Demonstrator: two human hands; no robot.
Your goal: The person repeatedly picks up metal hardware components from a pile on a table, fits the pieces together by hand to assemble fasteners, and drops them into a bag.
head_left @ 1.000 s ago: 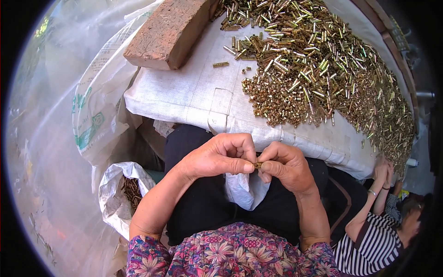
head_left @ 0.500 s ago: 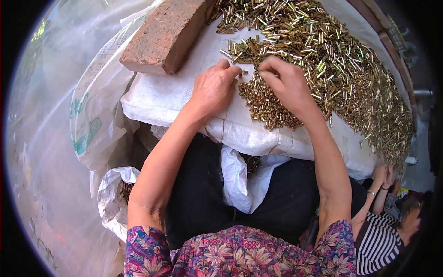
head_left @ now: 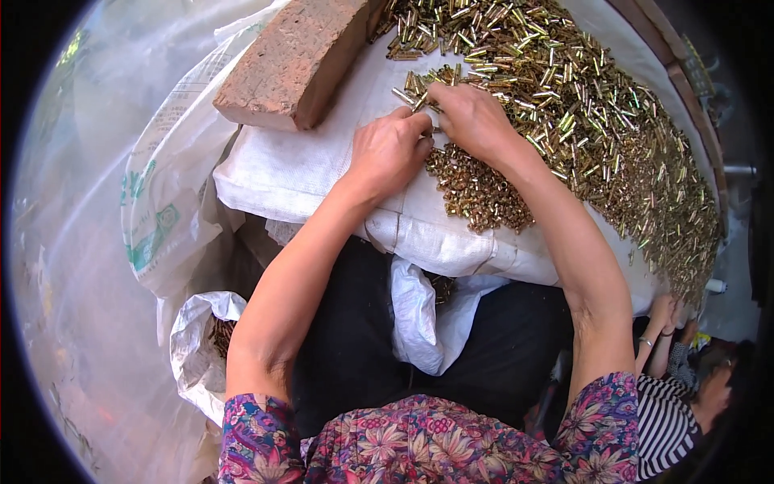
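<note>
My left hand (head_left: 393, 151) rests on the white woven cloth (head_left: 282, 173), its fingers curled and closed near the pile's edge; what they pinch, if anything, is too small to make out. Close beside it, my right hand (head_left: 470, 118) reaches over the near edge of the pile with thumb and fingers pressed together. A few long brass-coloured metal tubes (head_left: 411, 95) lie right at the fingertips of both hands. Below my right wrist is a heap of small, short brass-coloured pieces (head_left: 484, 194). The large pile of slim metal tubes (head_left: 548, 73) spreads behind and to the right.
A red brick (head_left: 294, 64) lies on the cloth at the far left. White sacks (head_left: 415, 315) with metal pieces sit between my legs and at lower left. Translucent plastic sheeting (head_left: 81, 242) covers the left side. At far right another person's hands (head_left: 663, 315) touch the pile's edge.
My right hand has moved left and slightly farther away, to the tubes near my left hand. My left hand has shifted slightly right.
</note>
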